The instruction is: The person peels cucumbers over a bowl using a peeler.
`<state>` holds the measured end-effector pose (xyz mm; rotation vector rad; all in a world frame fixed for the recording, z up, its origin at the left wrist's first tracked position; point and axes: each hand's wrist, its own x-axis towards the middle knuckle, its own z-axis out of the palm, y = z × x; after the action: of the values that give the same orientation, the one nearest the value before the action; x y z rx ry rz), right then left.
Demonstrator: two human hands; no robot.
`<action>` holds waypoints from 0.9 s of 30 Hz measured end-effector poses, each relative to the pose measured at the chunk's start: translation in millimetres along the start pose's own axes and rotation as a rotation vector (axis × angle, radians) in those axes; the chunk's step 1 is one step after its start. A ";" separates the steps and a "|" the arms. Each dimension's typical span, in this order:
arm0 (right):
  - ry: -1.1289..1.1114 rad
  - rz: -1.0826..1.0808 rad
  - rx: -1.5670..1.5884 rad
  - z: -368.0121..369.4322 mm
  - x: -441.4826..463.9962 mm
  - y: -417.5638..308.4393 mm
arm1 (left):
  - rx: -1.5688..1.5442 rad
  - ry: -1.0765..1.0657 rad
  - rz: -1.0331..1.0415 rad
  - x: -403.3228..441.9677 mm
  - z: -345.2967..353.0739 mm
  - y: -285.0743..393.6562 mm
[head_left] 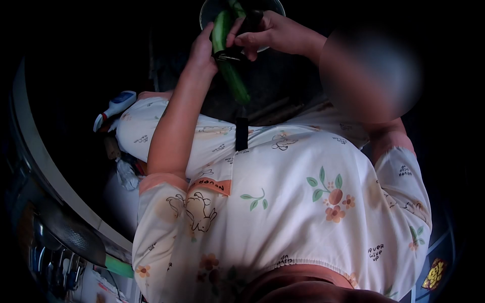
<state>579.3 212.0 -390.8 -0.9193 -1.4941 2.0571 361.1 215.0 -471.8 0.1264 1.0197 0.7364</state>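
My left hand [203,49] is closed around the side of a long green cucumber [233,83], which slants down toward my lap. Pale green shows along its upper part, while the lower end is dark green. In my right hand [267,34] is a dark-handled peeler [231,56], its head lying across the cucumber near the middle. Behind both hands stands a round bowl [283,7], with another green piece [236,7] showing inside it. Part of the peeler's handle is covered by my right fingers.
A white and blue spray bottle [121,103] with a red part lies to the left of my knee. Below it is a crumpled clear plastic bag [127,174]. Metal utensils [59,268] sit at lower left, and a yellow packet [434,274] at lower right. Surroundings are very dark.
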 end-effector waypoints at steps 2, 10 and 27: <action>0.082 0.009 0.000 -12.5 7.1 9.0 | -0.034 -0.068 -0.011 -0.4 -4.9 2.4; 0.417 -0.030 -0.032 -76.4 38.1 41.7 | 0.062 -0.070 -0.029 -21.2 15.9 1.6; 0.059 -0.107 -0.230 -13.6 3.0 -11.1 | 0.047 0.039 0.071 -4.9 1.3 4.9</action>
<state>586.7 226.5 -383.8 -0.9531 -1.7347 1.7942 358.2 216.0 -465.4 0.1904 1.0742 0.7821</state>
